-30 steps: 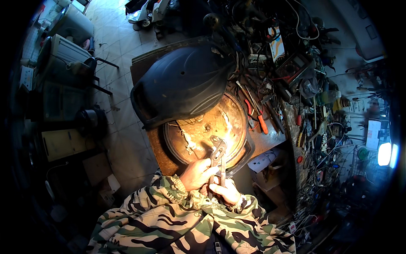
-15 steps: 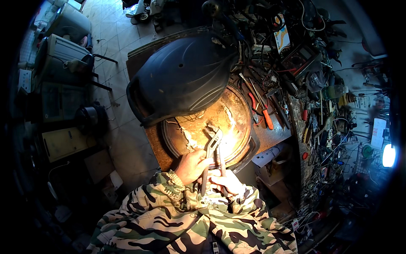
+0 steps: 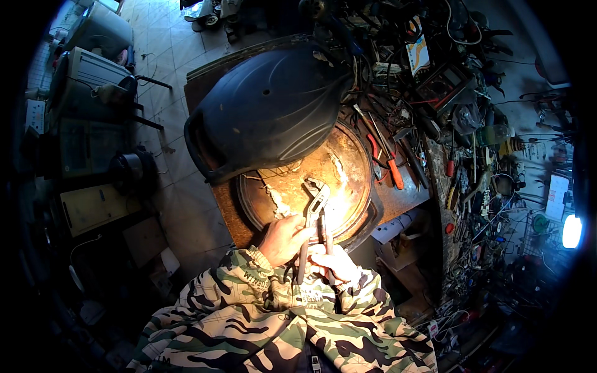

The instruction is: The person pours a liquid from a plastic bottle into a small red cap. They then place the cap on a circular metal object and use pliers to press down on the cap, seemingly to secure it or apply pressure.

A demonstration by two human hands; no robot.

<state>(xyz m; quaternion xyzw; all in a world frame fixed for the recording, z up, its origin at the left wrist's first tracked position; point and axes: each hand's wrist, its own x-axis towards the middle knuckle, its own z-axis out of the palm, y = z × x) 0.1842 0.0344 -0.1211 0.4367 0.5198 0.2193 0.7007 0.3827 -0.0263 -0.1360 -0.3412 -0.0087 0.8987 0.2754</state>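
Observation:
My left hand (image 3: pixel 283 239) and my right hand (image 3: pixel 336 261) both grip the handles of metal slip-joint pliers (image 3: pixel 314 214), held upright in front of my chest. The pliers' jaws point up over a round, rusty metal pan (image 3: pixel 348 171) with pale crusted residue inside. A large dark plastic cover (image 3: pixel 267 112) lies tilted over the pan's upper left part. Both arms wear camouflage sleeves.
The pan sits on a worn brown bench (image 3: pixel 398 205) crowded at the right with screwdrivers (image 3: pixel 393 171), cables and small tools. Grey machines (image 3: pixel 87 93) and boxes stand on the tiled floor to the left. A bright lamp (image 3: pixel 571 231) glows at far right.
The pliers have risen from low by my hands to jaws over the pan. My view has shifted slightly, so the pan and cover sit a little higher in the frame.

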